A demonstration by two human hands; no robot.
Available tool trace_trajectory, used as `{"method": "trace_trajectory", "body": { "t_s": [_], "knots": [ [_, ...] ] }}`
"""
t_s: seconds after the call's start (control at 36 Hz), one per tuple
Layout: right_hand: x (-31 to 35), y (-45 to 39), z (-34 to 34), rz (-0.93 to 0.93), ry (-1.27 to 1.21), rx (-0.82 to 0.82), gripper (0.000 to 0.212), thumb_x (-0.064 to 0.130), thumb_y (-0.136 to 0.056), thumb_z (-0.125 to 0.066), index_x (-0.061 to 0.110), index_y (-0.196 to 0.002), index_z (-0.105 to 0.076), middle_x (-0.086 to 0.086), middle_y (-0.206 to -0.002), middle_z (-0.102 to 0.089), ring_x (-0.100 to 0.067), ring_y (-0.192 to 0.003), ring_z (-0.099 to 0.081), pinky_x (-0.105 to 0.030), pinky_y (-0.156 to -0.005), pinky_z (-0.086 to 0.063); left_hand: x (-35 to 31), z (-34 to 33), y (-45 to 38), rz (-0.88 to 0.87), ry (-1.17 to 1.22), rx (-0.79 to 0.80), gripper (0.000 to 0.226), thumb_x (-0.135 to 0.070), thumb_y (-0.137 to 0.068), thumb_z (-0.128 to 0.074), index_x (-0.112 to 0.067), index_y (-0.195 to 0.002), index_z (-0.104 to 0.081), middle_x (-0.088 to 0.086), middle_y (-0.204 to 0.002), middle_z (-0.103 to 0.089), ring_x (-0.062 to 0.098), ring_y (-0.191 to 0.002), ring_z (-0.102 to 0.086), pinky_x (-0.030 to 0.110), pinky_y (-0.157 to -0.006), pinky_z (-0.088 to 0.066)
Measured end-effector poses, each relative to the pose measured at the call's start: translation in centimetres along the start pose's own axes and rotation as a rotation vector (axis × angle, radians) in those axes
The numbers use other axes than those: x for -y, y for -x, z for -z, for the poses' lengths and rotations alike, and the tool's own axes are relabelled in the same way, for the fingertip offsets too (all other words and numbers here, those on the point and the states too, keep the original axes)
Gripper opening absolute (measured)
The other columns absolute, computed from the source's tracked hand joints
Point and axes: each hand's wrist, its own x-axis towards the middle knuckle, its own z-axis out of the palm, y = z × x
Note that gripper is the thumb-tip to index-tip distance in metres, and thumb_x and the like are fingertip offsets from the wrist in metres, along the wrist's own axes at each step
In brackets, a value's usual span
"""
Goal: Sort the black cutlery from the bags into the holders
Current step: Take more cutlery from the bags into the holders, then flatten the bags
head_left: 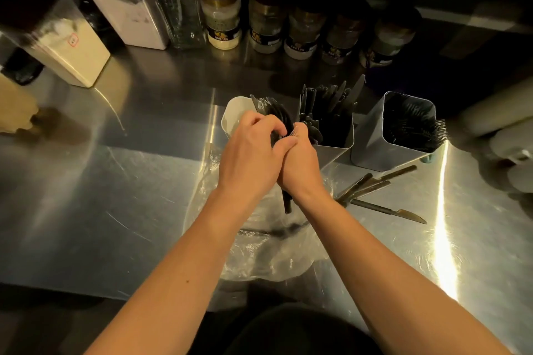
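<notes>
Crowding the steel counter [86,196]: jars [220,11], loose knives [372,184], crumpled plastic bag [259,256].

Bare forearms without sleeves, and a dark garment [288,331] on the torso.

- Left hand [250,153] and right hand [300,164] together grip a bundle of black cutlery [287,202] above a clear plastic bag [259,253].
- Three holders stand behind: white holder [232,118], middle holder [334,147], right holder [372,138].
- Loose knives [375,190] lie on the steel counter [115,196].

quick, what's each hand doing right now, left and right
Left hand: fingers curled around black cutlery above the white holder.
Right hand: gripping a bundle of black handles.
</notes>
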Motion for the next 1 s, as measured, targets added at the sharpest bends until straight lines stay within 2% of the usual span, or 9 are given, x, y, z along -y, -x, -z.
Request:
{"method": "trace_trajectory", "body": {
  "t_s": [0.19, 0.25, 0.31, 0.39, 0.58, 0.67, 0.78, 0.89, 1.0],
  "knots": [
    [0.8, 0.4, -0.4, -0.114, -0.093, -0.017, 0.046, 0.047, -0.074, -0.022, 0.015, -0.099, -0.043, -0.004, -0.082, -0.059, -0.024, -0.082, -0.055, -0.05, -0.082, -0.05, 0.4, -0.4, -0.3, 0.033, 0.053, -0.005, 0.016, -0.029, -0.092, -0.069, -0.028, -0.104, -0.058, -0.012, -0.106, -0.06, 0.01, -0.094, -0.06, 0.025, -0.074, -0.051],
    [0.6, 0.5, -0.3, -0.084, -0.037, 0.007, 0.037, 0.045, -0.085, -0.028, 0.016, -0.102, -0.042, -0.004, -0.084, -0.06, -0.023, -0.081, -0.056, -0.048, -0.079, -0.052, 0.7, -0.3, -0.5, 0.042, 0.046, 0.053, 0.017, -0.031, -0.093, -0.068, -0.03, -0.105, -0.056, -0.011, -0.108, -0.059, 0.009, -0.093, -0.06, 0.021, -0.073, -0.048],
    [-0.2, 0.3, -0.3, -0.006, 0.105, 0.011, 0.012, 0.028, -0.099, -0.043, 0.019, -0.105, -0.038, 0.001, -0.085, -0.058, -0.017, -0.077, -0.054, -0.036, -0.068, -0.049, 1.1, 0.0, -0.8, 0.039, 0.065, 0.137, 0.015, -0.031, -0.094, -0.067, -0.033, -0.103, -0.055, -0.009, -0.111, -0.057, 0.008, -0.093, -0.06, 0.018, -0.075, -0.045],
    [-1.0, 0.1, -0.5, 0.077, 0.215, -0.001, 0.025, 0.023, -0.096, -0.058, 0.022, -0.11, -0.037, 0.005, -0.085, -0.058, -0.01, -0.074, -0.055, -0.029, -0.06, -0.041, 1.3, 0.8, -1.3, 0.02, 0.114, 0.241, 0.014, -0.027, -0.094, -0.067, -0.035, -0.101, -0.058, -0.008, -0.11, -0.053, 0.002, -0.084, -0.054, 0.012, -0.071, -0.039],
    [-1.0, -0.5, -0.8, 0.066, 0.166, 0.024, 0.042, 0.031, -0.088, -0.073, 0.021, -0.112, -0.041, 0.009, -0.091, -0.061, -0.014, -0.084, -0.062, -0.034, -0.069, -0.053, 1.4, 1.6, -2.2, 0.008, 0.128, 0.316, 0.015, -0.021, -0.095, -0.064, -0.034, -0.088, -0.065, -0.008, -0.099, -0.059, 0.001, -0.085, -0.057, 0.008, -0.067, -0.037],
    [-1.0, -1.0, -0.5, 0.011, 0.047, 0.068, 0.053, 0.033, -0.08, -0.081, 0.023, -0.119, -0.046, 0.018, -0.095, -0.058, -0.003, -0.088, -0.061, -0.025, -0.069, -0.051, 1.6, 2.3, -2.6, 0.045, 0.251, 0.304, 0.01, -0.016, -0.094, -0.065, -0.024, -0.09, -0.069, -0.012, -0.083, -0.064, -0.011, -0.068, -0.057, 0.005, -0.058, -0.041],
    [-0.9, -1.5, -0.4, 0.061, -0.04, 0.082, 0.067, 0.043, -0.072, -0.086, 0.027, -0.127, -0.051, 0.017, -0.109, -0.061, 0.001, -0.1, -0.06, -0.022, -0.081, -0.051, 1.9, 3.2, -3.4, 0.072, 0.37, 0.267, 0.012, -0.013, -0.095, -0.063, -0.022, -0.087, -0.066, -0.007, -0.079, -0.062, 0.0, -0.055, -0.054, 0.017, -0.056, -0.047],
    [-0.8, -1.2, 0.1, 0.054, -0.117, 0.178, 0.069, 0.033, -0.071, -0.089, 0.028, -0.125, -0.047, 0.019, -0.113, -0.058, 0.007, -0.101, -0.056, -0.005, -0.077, -0.043, 3.0, 4.1, -4.8, 0.147, 0.557, 0.178, 0.019, -0.013, -0.1, -0.057, -0.022, -0.084, -0.063, -0.006, -0.075, -0.055, 0.006, -0.062, -0.053, 0.027, -0.063, -0.051],
    [-1.7, -1.2, -0.3, 0.051, -0.153, 0.157, 0.056, 0.028, -0.082, -0.081, 0.027, -0.129, -0.05, 0.009, -0.12, -0.062, -0.003, -0.108, -0.06, -0.029, -0.093, -0.051, 3.6, 4.6, -5.8, 0.194, 0.788, 0.335, 0.02, -0.011, -0.104, -0.049, -0.014, -0.086, -0.057, 0.0, -0.075, -0.046, 0.009, -0.067, -0.046, 0.022, -0.063, -0.048]
  ]
}}
